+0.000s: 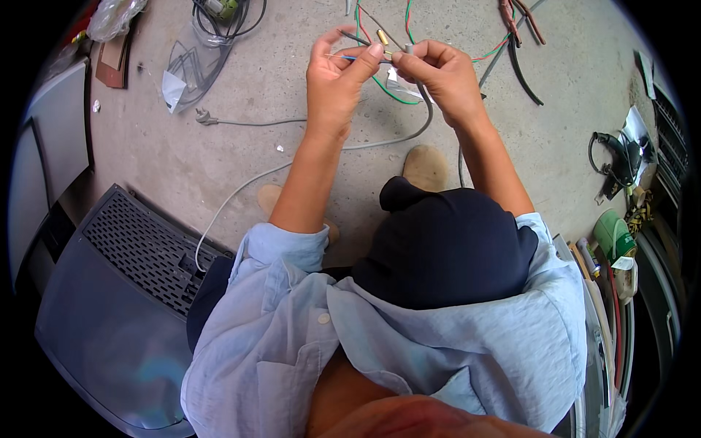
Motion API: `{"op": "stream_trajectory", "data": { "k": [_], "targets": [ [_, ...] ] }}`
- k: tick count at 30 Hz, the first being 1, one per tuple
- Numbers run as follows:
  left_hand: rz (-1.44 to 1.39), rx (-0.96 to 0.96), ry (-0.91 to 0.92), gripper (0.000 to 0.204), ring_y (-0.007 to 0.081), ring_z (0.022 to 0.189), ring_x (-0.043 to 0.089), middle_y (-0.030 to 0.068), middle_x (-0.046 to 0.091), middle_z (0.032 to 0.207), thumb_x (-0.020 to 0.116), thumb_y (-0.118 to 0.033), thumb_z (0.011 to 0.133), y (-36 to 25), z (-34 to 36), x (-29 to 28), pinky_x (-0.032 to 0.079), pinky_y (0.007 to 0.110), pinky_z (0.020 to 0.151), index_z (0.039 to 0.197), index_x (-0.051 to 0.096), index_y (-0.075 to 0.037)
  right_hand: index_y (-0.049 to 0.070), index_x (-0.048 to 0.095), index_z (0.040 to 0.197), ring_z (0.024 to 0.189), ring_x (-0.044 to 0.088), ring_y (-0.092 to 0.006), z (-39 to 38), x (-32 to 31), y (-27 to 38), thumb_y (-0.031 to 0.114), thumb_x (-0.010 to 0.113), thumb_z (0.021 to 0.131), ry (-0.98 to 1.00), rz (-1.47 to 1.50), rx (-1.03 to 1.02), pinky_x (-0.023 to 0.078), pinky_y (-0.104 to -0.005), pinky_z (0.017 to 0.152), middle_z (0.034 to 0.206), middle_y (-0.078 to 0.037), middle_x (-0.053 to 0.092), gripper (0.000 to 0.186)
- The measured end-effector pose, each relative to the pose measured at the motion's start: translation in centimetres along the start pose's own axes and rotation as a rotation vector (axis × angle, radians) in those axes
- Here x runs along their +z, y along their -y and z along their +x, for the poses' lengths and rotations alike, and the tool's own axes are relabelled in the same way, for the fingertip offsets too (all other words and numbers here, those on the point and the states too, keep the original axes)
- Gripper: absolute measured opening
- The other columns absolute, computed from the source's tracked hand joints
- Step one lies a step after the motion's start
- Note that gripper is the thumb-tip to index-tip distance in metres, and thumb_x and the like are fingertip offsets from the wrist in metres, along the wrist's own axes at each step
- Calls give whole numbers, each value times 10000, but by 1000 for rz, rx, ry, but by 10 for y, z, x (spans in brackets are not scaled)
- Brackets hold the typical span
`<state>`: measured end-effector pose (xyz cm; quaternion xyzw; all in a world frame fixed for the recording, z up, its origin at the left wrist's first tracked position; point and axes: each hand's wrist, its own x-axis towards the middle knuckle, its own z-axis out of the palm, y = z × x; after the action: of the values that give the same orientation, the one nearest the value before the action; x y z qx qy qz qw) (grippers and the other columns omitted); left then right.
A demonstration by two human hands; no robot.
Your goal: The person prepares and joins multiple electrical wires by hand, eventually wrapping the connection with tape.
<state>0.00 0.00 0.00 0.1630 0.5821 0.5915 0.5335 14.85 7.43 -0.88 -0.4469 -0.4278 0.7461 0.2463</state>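
In front of me, above the floor, both hands meet at the end of a grey cable [426,109]. My left hand [337,91] pinches thin wires at the cable's end between thumb and fingers; a blue wire [349,58] with a bare tip pokes out past the thumb. A dark rod-like piece [354,36] lies along its fingertips, its kind unclear. Thumb and curled fingers of my right hand [445,79] are closed on the grey cable next to the wires. Just beyond the fingertips shows a small brass-coloured piece [382,36].
A plug [207,117] on a grey cord lies on the floor at left. Red and green wires [409,22] and dark cables [522,73] lie ahead. A dark perforated panel [139,248] stands at left. At right are a black tool [624,164] and a green tub [612,233].
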Motion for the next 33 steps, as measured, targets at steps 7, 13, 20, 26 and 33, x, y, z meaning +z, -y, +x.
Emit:
{"op": "stream_trajectory", "data": {
  "k": [7, 13, 20, 26, 33],
  "targets": [
    [-55, -1, -64, 774, 177, 943, 643, 114, 645, 992, 738, -114, 835, 2, 0, 8, 521, 343, 890, 1399, 218, -5, -14, 673, 845, 714, 621, -87, -1, 0, 3, 167, 773, 797, -8, -25, -22, 482, -213, 646, 786, -50, 680, 213],
    [-61, 18, -14, 579, 141, 925, 630, 103, 681, 949, 747, -112, 819, 3, 0, 9, 468, 287, 879, 1278, 414, 6, -18, 687, 870, 742, 626, -88, -1, 1, -1, 182, 761, 811, 6, -58, -66, 491, -222, 678, 804, -50, 689, 222],
    [-35, -4, -50, 289, 116, 919, 610, 44, 663, 961, 696, -217, 890, 0, 4, 2, 489, 303, 878, 1096, 585, -48, -17, 699, 931, 795, 637, -97, -1, -2, 1, 226, 780, 800, -4, -129, -39, 498, -231, 719, 837, -54, 697, 288],
    [-51, 23, -110, 237, 120, 897, 611, 39, 662, 959, 674, -221, 910, -1, 7, -3, 494, 305, 871, 1054, 585, -55, -8, 701, 973, 804, 636, -99, -2, -2, -3, 227, 780, 802, 42, -140, -114, 497, -231, 716, 869, -56, 698, 302],
    [-90, 24, -97, 205, 128, 890, 623, 48, 671, 983, 672, -209, 911, -2, 4, -3, 505, 318, 872, 1024, 585, -62, -2, 707, 986, 758, 624, -87, -1, -5, -2, 211, 775, 808, 31, -243, -115, 492, -223, 681, 832, -45, 697, 286]
  ]
}}
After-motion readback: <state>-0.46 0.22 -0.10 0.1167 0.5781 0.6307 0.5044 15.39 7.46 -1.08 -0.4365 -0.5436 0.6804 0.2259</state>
